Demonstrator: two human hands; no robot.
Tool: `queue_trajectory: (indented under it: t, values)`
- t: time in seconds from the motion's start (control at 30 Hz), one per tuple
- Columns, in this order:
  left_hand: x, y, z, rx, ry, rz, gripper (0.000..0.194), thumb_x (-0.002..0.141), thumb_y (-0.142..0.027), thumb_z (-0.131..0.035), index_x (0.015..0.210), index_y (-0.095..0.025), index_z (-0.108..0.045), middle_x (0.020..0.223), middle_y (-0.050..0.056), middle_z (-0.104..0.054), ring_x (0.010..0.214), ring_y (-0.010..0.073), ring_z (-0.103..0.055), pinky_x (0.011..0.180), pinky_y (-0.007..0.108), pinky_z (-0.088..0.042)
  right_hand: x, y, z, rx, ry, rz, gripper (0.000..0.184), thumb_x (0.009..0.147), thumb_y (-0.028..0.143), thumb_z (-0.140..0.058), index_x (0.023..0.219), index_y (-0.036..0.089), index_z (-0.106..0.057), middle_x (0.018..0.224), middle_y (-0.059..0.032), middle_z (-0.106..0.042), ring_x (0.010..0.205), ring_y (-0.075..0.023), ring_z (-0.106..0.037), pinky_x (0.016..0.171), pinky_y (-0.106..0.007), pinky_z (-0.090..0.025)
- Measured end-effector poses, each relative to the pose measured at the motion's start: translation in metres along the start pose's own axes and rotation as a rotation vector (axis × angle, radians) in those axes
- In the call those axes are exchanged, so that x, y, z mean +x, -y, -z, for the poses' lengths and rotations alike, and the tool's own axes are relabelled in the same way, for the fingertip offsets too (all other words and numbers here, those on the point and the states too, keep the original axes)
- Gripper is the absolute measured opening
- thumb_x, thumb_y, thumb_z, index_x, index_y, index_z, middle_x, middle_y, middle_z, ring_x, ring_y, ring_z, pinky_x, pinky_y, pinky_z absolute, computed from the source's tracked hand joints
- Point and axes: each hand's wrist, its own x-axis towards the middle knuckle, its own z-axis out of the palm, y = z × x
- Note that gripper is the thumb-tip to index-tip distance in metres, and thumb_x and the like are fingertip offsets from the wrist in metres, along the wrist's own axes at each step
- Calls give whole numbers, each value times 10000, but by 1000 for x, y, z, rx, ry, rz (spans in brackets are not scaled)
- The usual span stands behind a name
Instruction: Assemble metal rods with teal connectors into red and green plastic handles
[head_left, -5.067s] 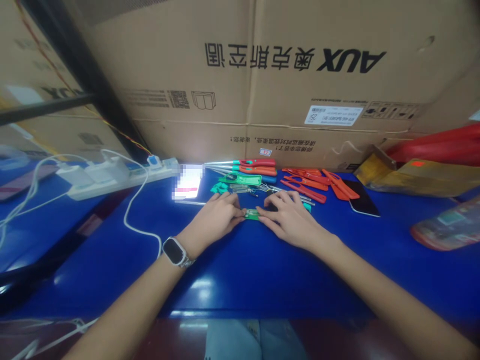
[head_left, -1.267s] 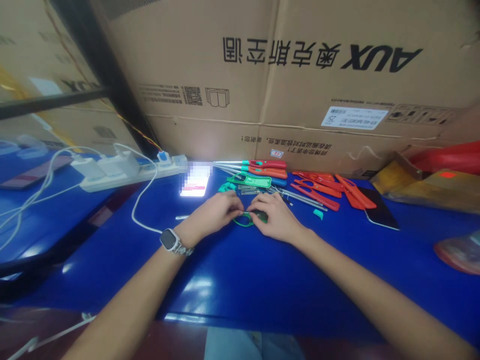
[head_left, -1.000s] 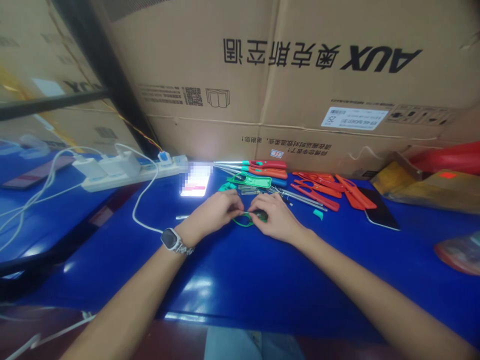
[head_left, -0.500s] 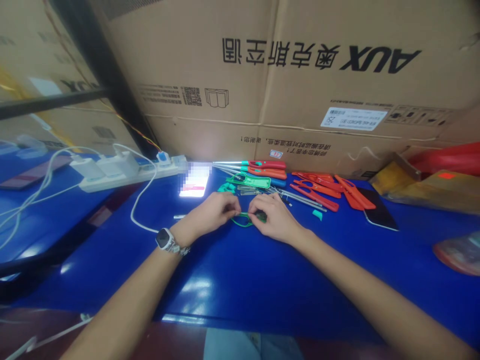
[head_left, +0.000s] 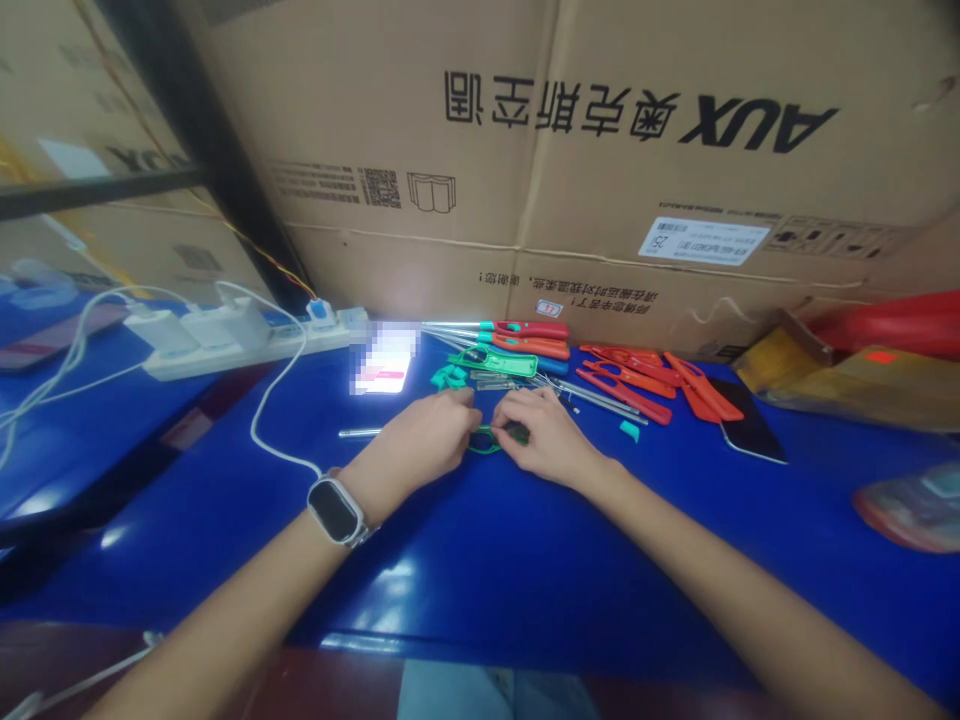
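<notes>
A green lighter casing point(head_left: 484, 441) is between my hands, just above or on the table. My right hand point(head_left: 546, 432) pinches its right end with thumb and fingers. My left hand point(head_left: 435, 432) is closed at its left end, back of the hand up; what the fingertips hold is hidden. A metal tube point(head_left: 356, 433) sticks out to the left from under my left hand. Just beyond lie another green casing half point(head_left: 514, 362), small teal parts point(head_left: 448, 377) and loose metal pieces point(head_left: 499, 381).
Finished-looking lighters point(head_left: 529, 329) lie along the cardboard box point(head_left: 600, 200). Red-orange casings point(head_left: 630, 378), metal tubes point(head_left: 607, 395) and a dark phone point(head_left: 754, 430) are to the right. A lit phone point(head_left: 386, 370), a power strip point(head_left: 277, 345) and a white cable point(head_left: 259, 425) are at left.
My left hand has turned so its back and the watch face more upward, and its fingertips have lifted slightly. My right hand keeps its pinch. The view has shifted a little.
</notes>
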Motion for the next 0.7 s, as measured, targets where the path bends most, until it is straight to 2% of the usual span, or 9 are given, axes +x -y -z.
queue_trajectory:
  t: [0.1, 0.33, 0.53, 0.7]
  values:
    - [-3, 1, -1, 1, -11, -31, 212, 890, -95, -482, 873, -143, -688, 951, 88, -590, 785, 202, -612, 717, 321, -487, 0, 0, 0, -4, -1, -7, 89, 848, 132, -609, 789, 197, -593, 875, 0, -674, 878, -171, -600, 843, -333, -304]
    - [2, 21, -11, -294, -112, -37, 165, 874, -120, -556, 909, -161, -712, 892, 46, -624, 744, 157, -608, 715, 278, -485, 0, 1, 2, 14, 13, -32, 98, 855, 135, -614, 775, 192, -606, 865, -3, -679, 874, -172, -608, 829, -330, -299]
    - [6, 28, -18, -401, -153, -68, 190, 926, -130, -534, 929, -149, -722, 909, 56, -647, 770, 150, -610, 732, 277, -476, 1, 0, 3, 7, 13, -45, 97, 849, 125, -617, 778, 193, -617, 861, 2, -675, 866, -168, -607, 822, -328, -299]
    - [9, 27, -22, -486, -166, 32, 152, 879, -97, -582, 856, -144, -725, 858, 46, -652, 718, 140, -596, 694, 270, -468, 1, 1, 3, 9, 16, -52, 97, 849, 126, -617, 778, 191, -619, 861, 0, -677, 869, -171, -610, 821, -330, -303]
